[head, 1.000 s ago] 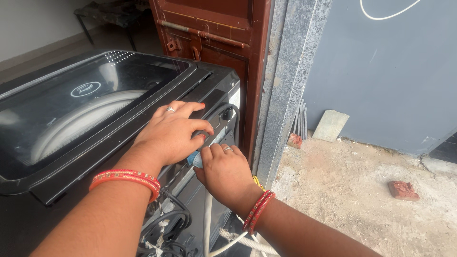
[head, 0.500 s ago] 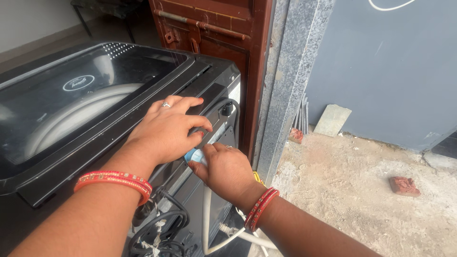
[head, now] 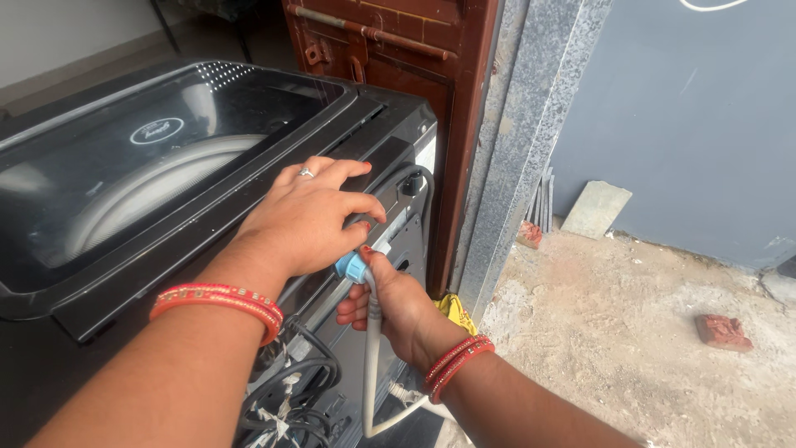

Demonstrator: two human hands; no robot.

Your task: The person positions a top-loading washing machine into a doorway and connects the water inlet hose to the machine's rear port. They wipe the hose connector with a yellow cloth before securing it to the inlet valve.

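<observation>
My left hand (head: pixel 307 220) lies flat on the rear top edge of a dark top-load washing machine (head: pixel 390 116), its fingertips curled over the back and its thumb just above a blue hose connector (head: pixel 350 267). My right hand (head: pixel 398 303) is below it, behind the machine, gripping a white hose (head: pixel 371 365) right under that connector. The connector sits against the back panel of the machine. The hose runs down from my right hand and bends away to the right near the floor. Both wrists wear red bangles.
Black cables (head: pixel 290 390) hang bundled at the machine's back, and one black cable (head: pixel 419 178) loops near the top corner. A brown metal door (head: pixel 390 58) and a grey stone pillar (head: pixel 522 133) stand close behind. On the rough ground lie a yellow cloth (head: pixel 454 309), a brick piece (head: pixel 723 330) and a leaning tile slab (head: pixel 594 209).
My right hand has slid slightly lower along the hose, so the blue connector shows more fully. My left hand stays on the machine's rear edge.
</observation>
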